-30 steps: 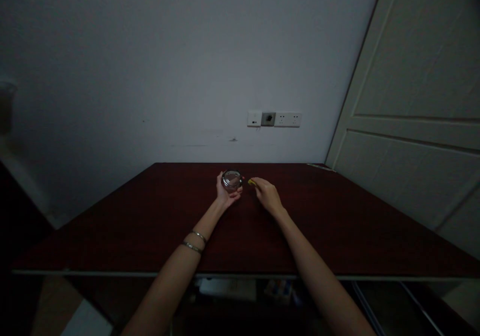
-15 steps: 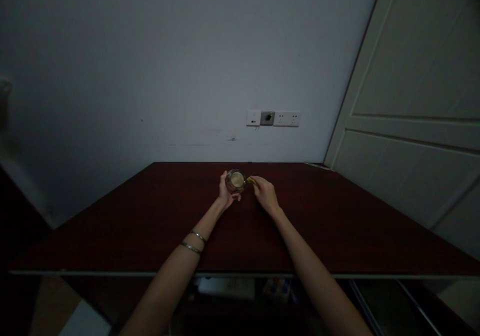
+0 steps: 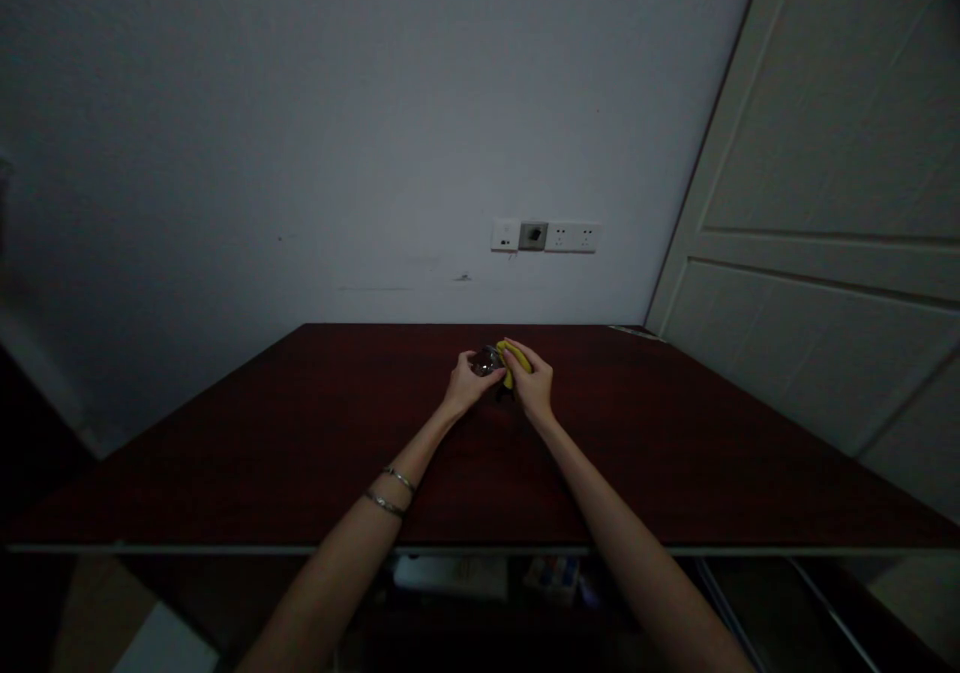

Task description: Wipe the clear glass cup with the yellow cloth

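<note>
My left hand (image 3: 466, 384) is closed around a small clear glass jar (image 3: 485, 361), tipped on its side above the table. My right hand (image 3: 535, 385) grips a yellow cloth (image 3: 516, 356), which looks soft and folded. The cloth rests against the right-hand end of the jar and hides that end. Both hands are close together over the far middle of the dark red table (image 3: 390, 433). Two bangles (image 3: 385, 503) circle my left forearm.
Behind the table rises a pale wall with a row of sockets (image 3: 544, 236). A white panelled door (image 3: 817, 203) stands along the right side. Below the table's front edge, a shelf holds a white flat object (image 3: 451, 576) and a small box (image 3: 553, 578).
The jar has turned from facing me to lying sideways, and moved slightly right. My right hand has brought the yellow cloth up against its end.
</note>
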The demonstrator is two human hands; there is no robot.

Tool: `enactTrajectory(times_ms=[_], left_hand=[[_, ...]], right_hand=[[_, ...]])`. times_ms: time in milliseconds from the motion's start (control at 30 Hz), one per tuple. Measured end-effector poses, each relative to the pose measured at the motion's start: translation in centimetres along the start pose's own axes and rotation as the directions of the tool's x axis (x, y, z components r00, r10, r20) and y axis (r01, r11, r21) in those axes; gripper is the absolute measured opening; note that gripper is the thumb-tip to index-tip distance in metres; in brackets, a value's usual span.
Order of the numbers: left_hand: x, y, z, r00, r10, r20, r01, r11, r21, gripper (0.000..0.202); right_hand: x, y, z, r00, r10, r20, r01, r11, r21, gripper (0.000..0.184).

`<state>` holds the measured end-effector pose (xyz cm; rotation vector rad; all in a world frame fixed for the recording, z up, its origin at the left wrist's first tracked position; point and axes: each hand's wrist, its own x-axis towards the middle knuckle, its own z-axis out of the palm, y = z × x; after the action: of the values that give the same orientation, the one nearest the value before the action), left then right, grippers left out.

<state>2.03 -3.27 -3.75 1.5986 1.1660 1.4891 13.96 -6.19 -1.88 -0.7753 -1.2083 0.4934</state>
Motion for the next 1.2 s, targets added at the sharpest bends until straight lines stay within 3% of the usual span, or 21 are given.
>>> enactTrajectory(times_ms=[233,400,500,567,633,700,800,933,1033,1200], left_hand=[[-0.4,0.4,0.2,0.971,0.235,0.053,-0.240,0.930,0.280,0.072],[-1.4,1.8,-0.4,0.925,0.234,0.300,-0.350,0.832,0.431,0.083],[-2.0,2.3,-0.4,0.866,0.225,0.447,-0.441,0.766,0.469,0.081],[-2.1,2.3,-0.2,0.843,0.233,0.485,-0.468,0.763,0.446,0.080],[-2.1,2.2,0.0,0.845,0.242,0.476,-0.459,0.785,0.416,0.083],[-1.9,2.0,0.2,0.862,0.249,0.442,-0.434,0.813,0.388,0.083],[-1.7,2.1,0.3,0.876,0.263,0.404,-0.412,0.844,0.344,0.076],[-1.8,2.8,0.3,0.883,0.285,0.373,-0.408,0.859,0.310,0.067],[-2.0,3.3,0.5,0.891,0.286,0.352,-0.393,0.874,0.286,0.067],[-2.3,3.0,0.9,0.916,0.231,0.329,-0.332,0.896,0.295,0.070]], right_hand=[[0.7,0.8,-0.3,0.986,0.165,-0.002,-0.163,0.976,0.144,0.044],[2.1,1.9,-1.8,0.963,0.265,0.049,-0.270,0.954,0.133,0.041],[2.8,2.7,-2.9,0.913,0.398,0.093,-0.404,0.912,0.064,0.038],[3.1,3.1,-3.4,0.873,0.483,0.069,-0.486,0.874,0.026,0.033],[3.3,3.1,-3.9,0.831,0.545,0.111,-0.550,0.835,0.020,0.031],[3.7,2.8,-4.7,0.792,0.554,0.258,-0.576,0.817,0.013,0.041],[4.2,2.0,-6.1,0.753,0.488,0.442,-0.538,0.843,-0.014,0.046],[4.7,1.3,-7.5,0.732,0.410,0.544,-0.508,0.861,0.036,0.038],[4.7,1.4,-7.6,0.736,0.399,0.547,-0.491,0.871,0.026,0.037],[4.3,1.5,-6.1,0.783,0.444,0.436,-0.511,0.858,0.044,0.039]])
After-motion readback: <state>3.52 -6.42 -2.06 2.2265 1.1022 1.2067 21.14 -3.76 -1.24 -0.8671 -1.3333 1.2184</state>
